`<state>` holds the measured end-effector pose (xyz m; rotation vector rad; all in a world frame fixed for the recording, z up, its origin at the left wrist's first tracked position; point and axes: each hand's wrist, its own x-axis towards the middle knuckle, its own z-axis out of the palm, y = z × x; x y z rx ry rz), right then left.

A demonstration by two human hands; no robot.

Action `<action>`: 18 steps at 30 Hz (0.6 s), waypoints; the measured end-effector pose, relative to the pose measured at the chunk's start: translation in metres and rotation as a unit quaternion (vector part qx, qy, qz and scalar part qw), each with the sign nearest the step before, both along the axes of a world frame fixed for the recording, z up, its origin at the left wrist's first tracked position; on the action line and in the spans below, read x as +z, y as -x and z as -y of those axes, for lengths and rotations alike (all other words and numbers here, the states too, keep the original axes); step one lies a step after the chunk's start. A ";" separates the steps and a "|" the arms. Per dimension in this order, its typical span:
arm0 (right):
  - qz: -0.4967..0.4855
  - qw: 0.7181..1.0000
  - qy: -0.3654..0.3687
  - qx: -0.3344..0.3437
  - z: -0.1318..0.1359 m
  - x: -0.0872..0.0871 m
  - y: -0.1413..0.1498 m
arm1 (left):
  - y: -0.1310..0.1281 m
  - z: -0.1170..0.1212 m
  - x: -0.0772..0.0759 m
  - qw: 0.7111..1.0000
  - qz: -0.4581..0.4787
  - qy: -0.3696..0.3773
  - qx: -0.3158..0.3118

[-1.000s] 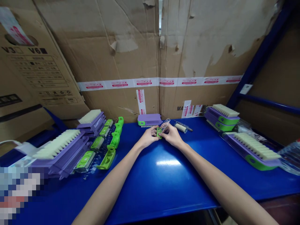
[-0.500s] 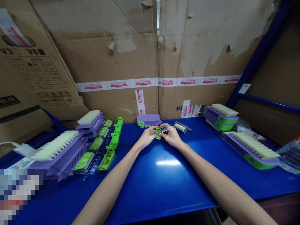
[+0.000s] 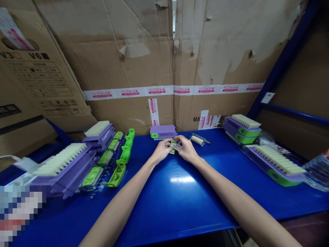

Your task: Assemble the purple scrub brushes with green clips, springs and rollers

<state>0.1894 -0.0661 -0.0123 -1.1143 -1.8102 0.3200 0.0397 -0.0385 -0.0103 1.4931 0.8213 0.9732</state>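
Observation:
My left hand (image 3: 162, 151) pinches a small green plastic piece (image 3: 172, 151) above the blue tabletop. My right hand (image 3: 187, 149) has its fingers closed on a metal coil spring (image 3: 177, 146), whose near end lies against the green piece. Whether the spring is seated in it, I cannot tell. Just behind the hands, a purple brush body (image 3: 163, 130) with a green end rests bristles down. Right of it lie a small clear part with a cream roller (image 3: 197, 140) and a thin dark tool (image 3: 205, 140).
Purple brushes (image 3: 61, 159) are stacked bristles up at the left. Beside them run rows of green-topped clear pieces (image 3: 92, 176), springs (image 3: 102, 180) and green end caps (image 3: 117, 175). More brushes (image 3: 280, 161) and a clear bottle (image 3: 317, 169) stand right. Cardboard (image 3: 123, 68) walls the back.
The spring has swung from pointing up and right to lying lower, angled down to the right against the green piece. My right hand has shifted slightly with it; the left has hardly moved.

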 end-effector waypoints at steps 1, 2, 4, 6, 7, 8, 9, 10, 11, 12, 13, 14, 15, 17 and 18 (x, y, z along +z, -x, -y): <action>0.002 1.000 0.006 -0.004 0.000 0.000 0.000 | 0.000 0.000 0.000 1.000 0.000 0.004 0.002; 0.002 1.000 0.015 -0.006 -0.001 0.000 0.000 | 0.000 0.000 0.000 1.000 -0.001 0.009 0.005; -0.001 0.999 0.039 0.004 -0.002 0.001 -0.002 | 0.001 0.000 -0.001 1.000 -0.003 0.017 0.005; -0.011 0.998 0.063 0.027 -0.002 0.002 -0.004 | 0.002 -0.001 -0.002 1.000 -0.005 0.019 -0.005; -0.019 0.996 0.074 0.041 -0.002 0.003 -0.006 | 0.002 -0.001 -0.003 1.000 -0.007 0.019 -0.011; -0.028 0.995 0.080 0.051 -0.002 0.004 -0.007 | 0.003 -0.001 -0.004 1.000 -0.009 0.018 -0.016; -0.039 0.994 0.085 0.056 -0.002 0.004 -0.008 | 0.004 -0.002 -0.004 1.000 -0.011 0.017 -0.021; -0.050 0.993 0.090 0.058 -0.003 0.005 -0.009 | 0.005 -0.002 -0.005 0.999 -0.014 0.014 -0.025; -0.062 0.992 0.095 0.061 -0.003 0.005 -0.009 | 0.006 -0.003 -0.005 0.999 -0.018 0.011 -0.029; -0.075 0.990 0.102 0.062 -0.004 0.004 -0.010 | 0.007 -0.003 -0.006 0.999 -0.022 0.007 -0.035; -0.090 0.988 0.111 0.062 -0.005 0.003 -0.011 | 0.007 -0.003 -0.006 0.999 -0.025 0.002 -0.042; -0.107 0.985 0.124 0.060 -0.006 0.001 -0.011 | 0.008 -0.002 -0.005 0.998 -0.026 -0.001 -0.050; -0.124 0.981 0.138 0.059 -0.007 -0.001 -0.012 | 0.008 -0.002 -0.005 0.998 -0.027 -0.003 -0.057; -0.153 0.973 0.163 0.060 -0.010 -0.004 -0.014 | 0.009 0.000 -0.003 0.997 -0.028 -0.004 -0.066; -0.162 0.970 0.170 0.063 -0.011 -0.006 -0.014 | 0.009 0.001 -0.002 0.997 -0.029 -0.004 -0.068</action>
